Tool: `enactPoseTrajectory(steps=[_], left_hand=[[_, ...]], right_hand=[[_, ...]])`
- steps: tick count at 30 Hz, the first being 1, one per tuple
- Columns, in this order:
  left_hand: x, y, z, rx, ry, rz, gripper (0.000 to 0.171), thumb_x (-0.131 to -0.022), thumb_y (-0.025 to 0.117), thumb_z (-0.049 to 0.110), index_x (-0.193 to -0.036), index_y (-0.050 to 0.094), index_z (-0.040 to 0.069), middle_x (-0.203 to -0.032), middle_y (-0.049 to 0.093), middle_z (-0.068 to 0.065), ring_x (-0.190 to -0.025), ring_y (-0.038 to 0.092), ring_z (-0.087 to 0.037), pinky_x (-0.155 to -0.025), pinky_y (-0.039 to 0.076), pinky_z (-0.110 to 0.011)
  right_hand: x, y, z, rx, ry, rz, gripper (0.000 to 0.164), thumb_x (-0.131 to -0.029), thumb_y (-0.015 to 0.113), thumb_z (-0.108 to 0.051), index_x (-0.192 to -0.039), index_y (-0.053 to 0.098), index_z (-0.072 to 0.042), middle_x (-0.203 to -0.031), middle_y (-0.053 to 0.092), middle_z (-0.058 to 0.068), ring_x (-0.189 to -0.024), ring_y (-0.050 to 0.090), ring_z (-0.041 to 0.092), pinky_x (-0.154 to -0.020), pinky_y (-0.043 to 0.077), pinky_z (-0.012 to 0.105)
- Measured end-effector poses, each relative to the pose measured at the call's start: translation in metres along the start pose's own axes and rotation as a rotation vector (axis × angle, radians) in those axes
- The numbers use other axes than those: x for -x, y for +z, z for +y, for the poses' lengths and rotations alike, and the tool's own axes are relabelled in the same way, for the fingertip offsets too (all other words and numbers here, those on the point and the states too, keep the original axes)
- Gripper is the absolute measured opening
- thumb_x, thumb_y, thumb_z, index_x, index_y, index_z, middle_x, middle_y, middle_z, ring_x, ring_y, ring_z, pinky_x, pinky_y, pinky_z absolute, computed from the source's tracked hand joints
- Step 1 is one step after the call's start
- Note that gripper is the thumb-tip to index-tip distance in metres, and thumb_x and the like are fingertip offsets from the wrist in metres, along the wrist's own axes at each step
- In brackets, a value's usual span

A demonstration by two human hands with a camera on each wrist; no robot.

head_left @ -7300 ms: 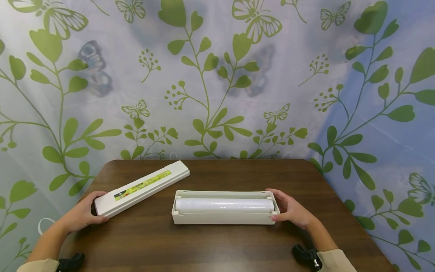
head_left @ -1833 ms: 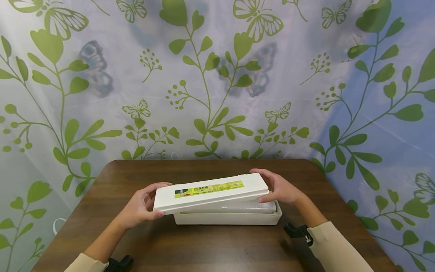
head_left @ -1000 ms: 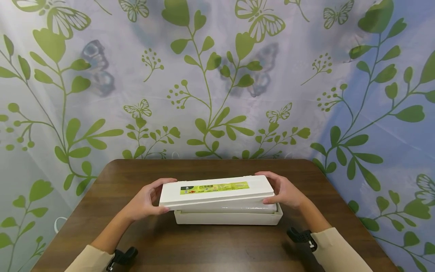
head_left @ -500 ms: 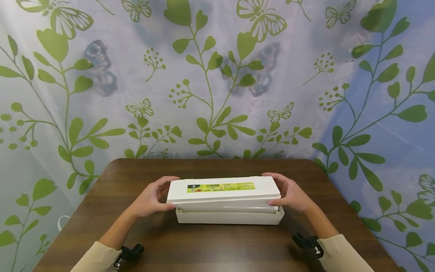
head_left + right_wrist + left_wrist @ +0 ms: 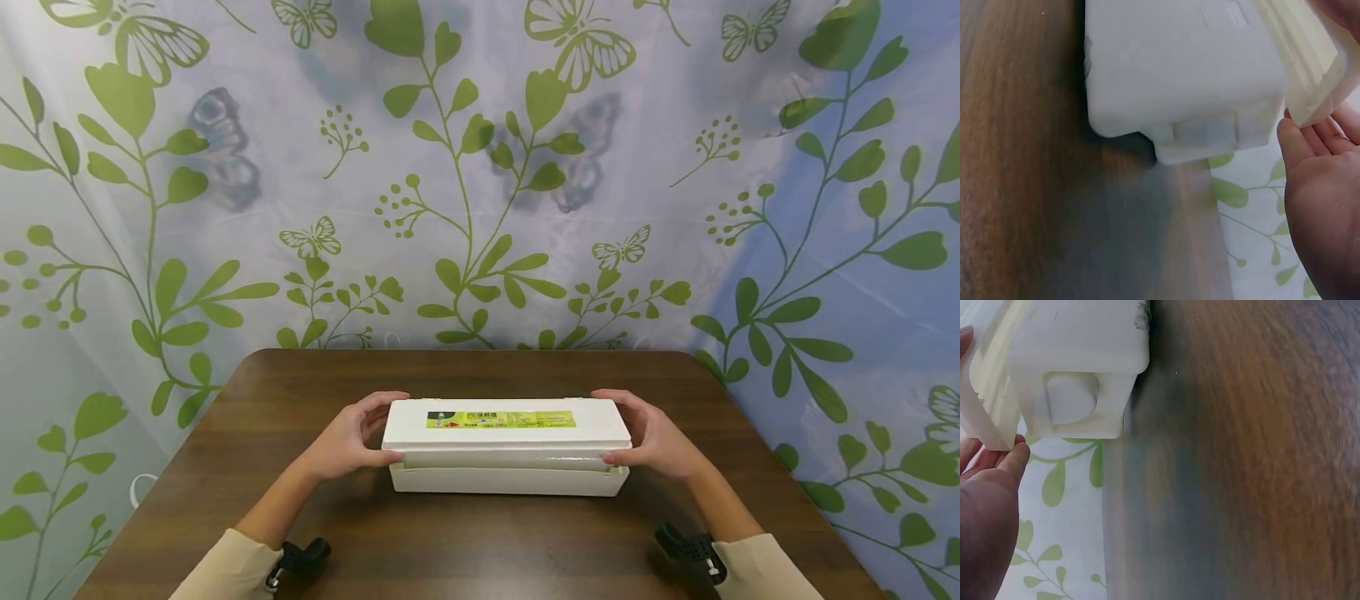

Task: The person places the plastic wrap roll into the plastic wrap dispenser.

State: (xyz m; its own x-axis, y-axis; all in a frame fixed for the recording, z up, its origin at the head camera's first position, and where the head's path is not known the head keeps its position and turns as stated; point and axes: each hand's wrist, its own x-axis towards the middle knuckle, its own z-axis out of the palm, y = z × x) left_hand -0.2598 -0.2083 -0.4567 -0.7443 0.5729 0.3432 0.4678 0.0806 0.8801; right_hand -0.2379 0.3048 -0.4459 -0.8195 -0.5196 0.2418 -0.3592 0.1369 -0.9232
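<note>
A long white cling film box (image 5: 506,482) sits on the brown table, its roll of film (image 5: 517,459) showing as a strip along the front. Just above it is the white lid (image 5: 506,442), nearly level, with a yellow-green label (image 5: 501,419) on top. My left hand (image 5: 354,437) grips the lid's left end, thumb at the front and fingers behind. At the opposite end my right hand (image 5: 651,435) holds it the same way. Both wrist views show a gap between the lid (image 5: 982,415) and the box end (image 5: 1179,69).
The wooden table (image 5: 487,542) has rounded far corners. Behind it hangs a curtain (image 5: 480,167) printed with green leaves and butterflies. A black strap device (image 5: 300,557) is on the left wrist, and a similar one (image 5: 690,550) on the right.
The lid, earlier slanted at the left in my left hand, has come over the box. My right hand has gone from the box to the lid, which has shifted right and levelled out.
</note>
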Motion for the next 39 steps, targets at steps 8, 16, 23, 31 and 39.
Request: enactPoseTrajectory(steps=[8,16,23,31,39], left_hand=[[-0.001,0.005,-0.001,-0.030,-0.036,-0.018,0.079,-0.078,0.088,0.005,-0.145,0.048,0.001,-0.144,0.052,-0.017,-0.133,0.053,-0.014,-0.112,0.039,-0.013],[-0.003,0.008,-0.002,-0.076,-0.038,-0.028,0.077,-0.079,0.089,0.012,-0.144,0.049,0.001,-0.141,0.056,-0.013,-0.129,0.054,-0.021,-0.111,0.039,-0.012],[-0.003,0.008,-0.003,-0.085,-0.059,-0.037,0.078,-0.079,0.089,0.013,-0.144,0.048,-0.002,-0.140,0.057,-0.012,-0.129,0.055,-0.024,-0.110,0.037,-0.010],[-0.002,0.006,-0.006,-0.118,-0.088,-0.047,0.074,-0.081,0.088,0.019,-0.144,0.052,0.009,-0.141,0.059,-0.008,-0.130,0.055,-0.028,-0.113,0.040,-0.019],[-0.002,0.005,-0.007,-0.118,-0.116,-0.064,0.072,-0.082,0.087,0.020,-0.144,0.051,0.011,-0.141,0.059,-0.007,-0.131,0.055,-0.031,-0.109,0.043,-0.019]], right_hand=[[0.008,-0.002,0.006,0.031,0.006,0.006,0.087,-0.077,0.081,0.010,-0.152,0.038,0.001,-0.137,0.057,0.013,-0.113,0.063,0.013,-0.082,0.062,0.035],[0.012,-0.001,0.010,0.017,0.039,0.005,0.084,-0.078,0.081,0.009,-0.150,0.039,0.000,-0.136,0.058,0.013,-0.113,0.063,0.012,-0.082,0.061,0.034],[0.013,0.000,0.014,0.015,0.058,-0.008,0.081,-0.079,0.081,0.007,-0.149,0.041,0.000,-0.135,0.057,0.019,-0.112,0.064,0.015,-0.083,0.062,0.036],[0.012,0.000,0.016,0.006,0.075,-0.015,0.080,-0.080,0.080,0.006,-0.149,0.040,0.001,-0.135,0.057,0.020,-0.110,0.064,0.016,-0.081,0.062,0.038],[0.012,-0.002,0.017,0.010,0.073,-0.028,0.078,-0.081,0.079,0.005,-0.148,0.039,0.006,-0.134,0.057,0.022,-0.109,0.064,0.016,-0.081,0.061,0.037]])
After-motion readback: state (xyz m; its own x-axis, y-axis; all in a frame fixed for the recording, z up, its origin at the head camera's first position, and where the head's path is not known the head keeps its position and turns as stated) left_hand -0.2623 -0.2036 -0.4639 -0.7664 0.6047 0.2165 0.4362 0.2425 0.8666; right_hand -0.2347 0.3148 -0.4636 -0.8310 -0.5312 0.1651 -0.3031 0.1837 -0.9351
